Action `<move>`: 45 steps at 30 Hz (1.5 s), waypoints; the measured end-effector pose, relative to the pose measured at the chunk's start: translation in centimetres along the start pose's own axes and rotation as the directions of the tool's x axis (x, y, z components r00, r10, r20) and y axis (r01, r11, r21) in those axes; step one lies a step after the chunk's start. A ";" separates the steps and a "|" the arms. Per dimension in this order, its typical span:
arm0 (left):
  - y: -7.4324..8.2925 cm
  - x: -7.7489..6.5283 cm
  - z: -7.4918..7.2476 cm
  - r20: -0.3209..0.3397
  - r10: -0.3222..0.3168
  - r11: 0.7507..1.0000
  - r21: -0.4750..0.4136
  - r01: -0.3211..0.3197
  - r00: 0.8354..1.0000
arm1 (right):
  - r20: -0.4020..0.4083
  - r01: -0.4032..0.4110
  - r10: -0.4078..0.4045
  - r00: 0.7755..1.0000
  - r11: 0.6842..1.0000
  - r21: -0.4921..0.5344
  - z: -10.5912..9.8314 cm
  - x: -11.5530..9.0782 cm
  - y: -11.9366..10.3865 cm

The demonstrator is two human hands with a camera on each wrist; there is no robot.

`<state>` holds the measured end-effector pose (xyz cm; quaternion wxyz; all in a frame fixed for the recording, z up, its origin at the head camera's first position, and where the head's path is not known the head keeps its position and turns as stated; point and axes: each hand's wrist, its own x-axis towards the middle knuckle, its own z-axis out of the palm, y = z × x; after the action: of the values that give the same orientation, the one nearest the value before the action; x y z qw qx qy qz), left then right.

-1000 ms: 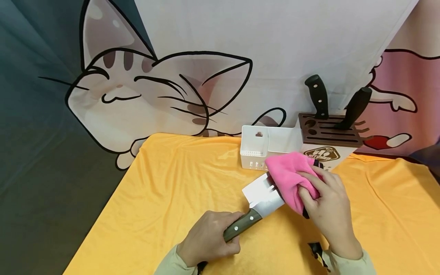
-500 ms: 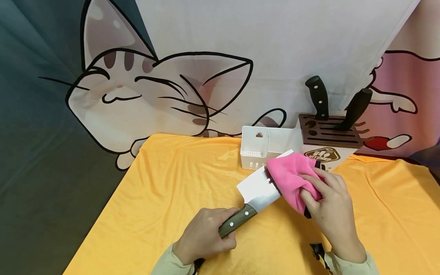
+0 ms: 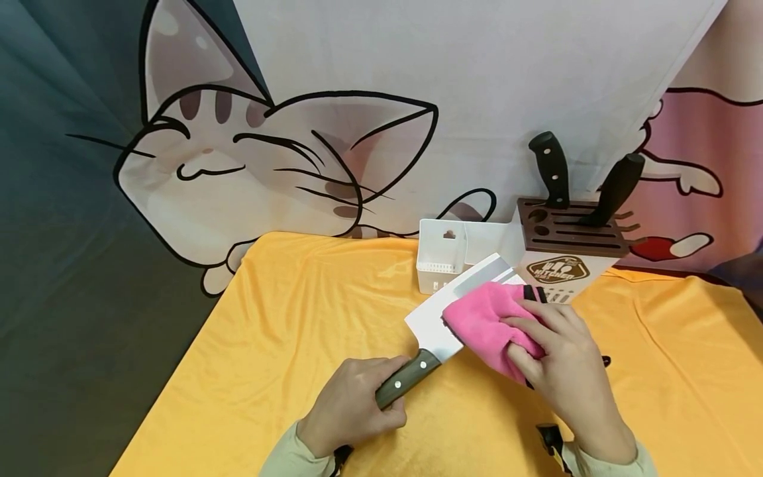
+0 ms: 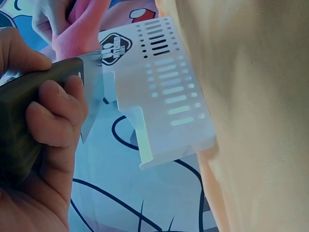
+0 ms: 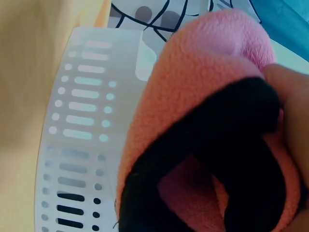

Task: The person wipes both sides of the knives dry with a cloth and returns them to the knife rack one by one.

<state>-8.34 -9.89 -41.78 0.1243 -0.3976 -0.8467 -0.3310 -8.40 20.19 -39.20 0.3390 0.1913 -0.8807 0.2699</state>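
My left hand (image 3: 354, 404) grips the dark green riveted handle (image 3: 408, 379) of a cleaver, and its broad blade (image 3: 426, 324) points up and to the right above the table. In the left wrist view the fingers (image 4: 55, 116) curl round that handle. My right hand (image 3: 569, 364) pinches a pink cloth (image 3: 489, 324) with black edging and holds it against the blade, hiding part of the metal. Close up in the right wrist view, the folded cloth (image 5: 203, 82) covers much of the picture; the blade cannot be seen there.
Behind the hands stands a white knife holder (image 3: 444, 248) with a brown slotted top (image 3: 572, 228). Two black-handled knives, one upright (image 3: 551, 169) and one leaning (image 3: 616, 189), sit in its slots. A yellow cloth (image 3: 268, 344) covers the table. A cat-print curtain (image 3: 208, 165) hangs behind.
The cloth has slid down and left along the blade toward the handle, uncovering the blade's far end. My left hand and the cleaver have shifted slightly left and up.
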 end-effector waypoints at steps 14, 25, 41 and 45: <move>0.0 -0.2 0.4 -0.014 0.027 1.000 0.006 -0.027 1.000 | 0.136 0.088 -0.092 0.986 0.995 0.038 0.7 -0.2 -1.8; 0.3 0.1 0.5 0.040 0.053 0.998 0.010 -0.054 0.998 | 0.168 0.123 -0.133 0.977 0.990 0.069 1.0 -0.1 -2.2; 0.6 0.1 0.9 0.059 -0.027 0.999 0.026 0.025 0.998 | 0.090 0.058 -0.060 0.994 0.998 0.030 1.8 -0.2 -2.3; 0.6 0.1 0.9 0.049 0.001 0.999 0.033 -0.002 0.999 | 0.044 0.012 -0.014 0.999 0.999 0.034 1.8 -0.2 -2.2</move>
<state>-7.86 -8.97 -42.12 0.1104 -0.4041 -0.8545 -0.3071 -8.06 17.45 -39.68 0.3180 0.2085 -0.8821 0.2781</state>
